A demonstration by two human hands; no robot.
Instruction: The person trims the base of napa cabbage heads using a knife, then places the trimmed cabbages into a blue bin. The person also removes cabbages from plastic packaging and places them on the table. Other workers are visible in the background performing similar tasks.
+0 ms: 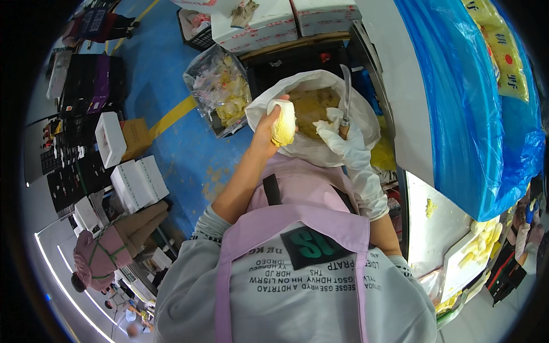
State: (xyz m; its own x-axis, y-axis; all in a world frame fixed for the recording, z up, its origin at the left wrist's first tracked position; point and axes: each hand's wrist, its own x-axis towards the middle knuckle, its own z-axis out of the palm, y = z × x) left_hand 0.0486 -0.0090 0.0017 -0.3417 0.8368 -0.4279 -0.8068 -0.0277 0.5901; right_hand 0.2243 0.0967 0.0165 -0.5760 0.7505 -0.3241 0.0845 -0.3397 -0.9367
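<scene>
My bare left hand (268, 128) is closed around a pale yellow-white piece of produce (283, 123), perhaps a trimmed cabbage heart, held upright over the near left rim of a large white sack (296, 81). Yellowish pieces (315, 107) lie inside the sack. In a white glove, my right hand (339, 133) is at the sack's right side, gripping the wooden handle of a knife (346, 92) with its curved blade pointing away from me. The blade stands apart from the produce.
A lined crate of yellow leaf scraps (231, 94) stands left of the sack. White foam boxes (257, 30) are beyond it. On the right, a worktable (422, 227) bears blue plastic (459, 107) and a tray of yellow pieces (467, 261). Several people work farther off.
</scene>
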